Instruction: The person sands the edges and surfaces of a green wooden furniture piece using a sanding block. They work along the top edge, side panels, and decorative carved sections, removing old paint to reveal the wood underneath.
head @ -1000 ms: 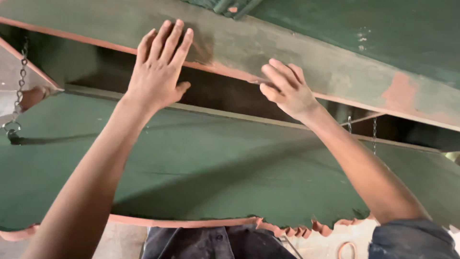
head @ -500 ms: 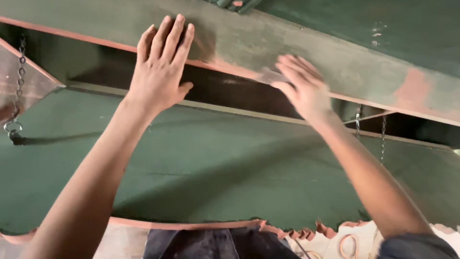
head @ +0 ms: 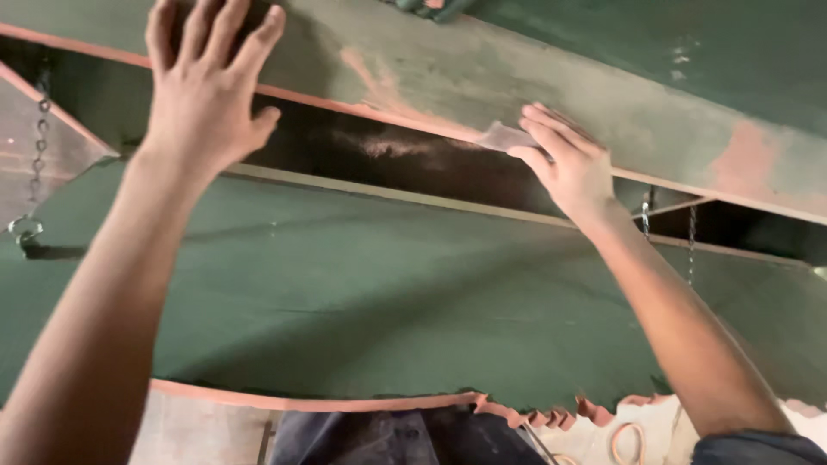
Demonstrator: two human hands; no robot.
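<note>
We see our left hand [head: 207, 86] pressed flat, fingers spread and holding nothing, on the green-painted beam [head: 413, 65] up top. Our right hand [head: 568, 164] pins a small grey sanding sheet [head: 504, 136] under closed fingers against the beam's orange-primer lower edge. Green panel [head: 388, 301] below; chains [head: 34, 155] hang left.

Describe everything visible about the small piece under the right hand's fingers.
The sanding piece is a small, thin, flat grey-tan sheet, probably sandpaper. It lies flat against the lower edge of the green-painted beam, where paint is worn to reddish primer. The right hand presses it with its fingertips; only its left end shows, the rest being hidden beneath the fingers.
</note>
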